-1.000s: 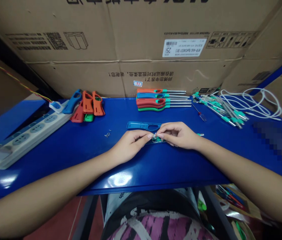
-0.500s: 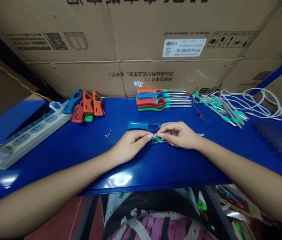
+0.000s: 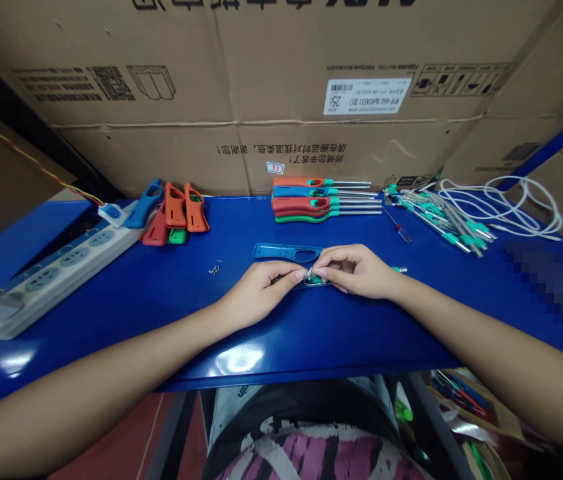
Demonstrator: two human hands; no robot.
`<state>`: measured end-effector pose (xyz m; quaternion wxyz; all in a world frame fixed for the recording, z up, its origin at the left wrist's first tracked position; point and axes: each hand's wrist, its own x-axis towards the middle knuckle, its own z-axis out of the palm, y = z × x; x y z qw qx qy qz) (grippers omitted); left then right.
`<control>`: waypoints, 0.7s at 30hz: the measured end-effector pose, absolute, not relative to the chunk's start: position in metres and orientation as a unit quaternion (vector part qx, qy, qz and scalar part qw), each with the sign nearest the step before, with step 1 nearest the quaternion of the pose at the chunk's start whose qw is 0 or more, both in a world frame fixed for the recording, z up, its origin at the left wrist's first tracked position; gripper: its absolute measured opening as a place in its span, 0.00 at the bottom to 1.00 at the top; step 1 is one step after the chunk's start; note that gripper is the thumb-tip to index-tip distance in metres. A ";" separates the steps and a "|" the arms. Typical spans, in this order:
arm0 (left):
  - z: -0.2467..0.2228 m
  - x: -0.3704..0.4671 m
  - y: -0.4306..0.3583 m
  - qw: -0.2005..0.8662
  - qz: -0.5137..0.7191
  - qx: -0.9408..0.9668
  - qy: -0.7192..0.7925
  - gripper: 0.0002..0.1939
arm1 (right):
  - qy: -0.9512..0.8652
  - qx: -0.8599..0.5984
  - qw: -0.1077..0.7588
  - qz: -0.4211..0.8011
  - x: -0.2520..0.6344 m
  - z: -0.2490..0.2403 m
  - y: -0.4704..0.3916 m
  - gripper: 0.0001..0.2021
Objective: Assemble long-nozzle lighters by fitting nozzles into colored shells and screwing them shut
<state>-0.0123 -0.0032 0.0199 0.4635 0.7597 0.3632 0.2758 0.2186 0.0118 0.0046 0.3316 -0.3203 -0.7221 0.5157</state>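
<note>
Fingertips of my left hand (image 3: 264, 293) and my right hand (image 3: 361, 270) meet over a partly assembled long-nosed lighter (image 3: 316, 280) on the table. Both hands are closed in a pinch around its small inner parts, where a green piece and a thin pale wire show. Fingers hide most of this lighter; its metal nozzle tip (image 3: 402, 270) sticks out right of my right hand. Just behind the hands lies a loose blue handle half (image 3: 281, 251), its hollow side facing up. Several small screws (image 3: 215, 269) lie left of it.
Assembled lighters (image 3: 306, 203) are stacked at the back, near a screwdriver (image 3: 401, 230). Right of them lie green-and-metal nozzle assemblies (image 3: 454, 220) and a white cable (image 3: 526, 207). Handle shells (image 3: 176, 207) sit at left beside a power strip (image 3: 68, 257). A cardboard box (image 3: 241, 80) walls the back.
Almost nothing differs. Both hands keep their pinch over the lighter, with only slight finger movement.
</note>
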 end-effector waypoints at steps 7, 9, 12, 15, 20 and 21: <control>0.019 -0.011 -0.005 0.464 0.273 0.763 0.359 0.17 | -0.727 -0.338 0.326 0.500 0.217 0.005 0.011 0.14; 0.019 -0.011 -0.005 0.462 0.272 0.763 0.362 0.17 | -0.729 -0.343 0.324 0.496 0.217 0.006 0.011 0.14; 0.017 -0.010 -0.005 0.457 0.273 0.762 0.368 0.18 | -0.732 -0.345 0.318 0.493 0.217 0.006 0.011 0.14; 0.014 -0.009 -0.006 0.449 0.281 0.761 0.374 0.19 | -0.734 -0.349 0.312 0.492 0.217 0.006 0.011 0.15; 0.014 -0.009 -0.006 0.436 0.279 0.767 0.379 0.20 | -0.742 -0.367 0.302 0.473 0.216 0.005 0.011 0.16; 0.014 -0.009 -0.006 0.436 0.276 0.769 0.377 0.20 | -0.742 -0.367 0.303 0.473 0.215 0.006 0.011 0.16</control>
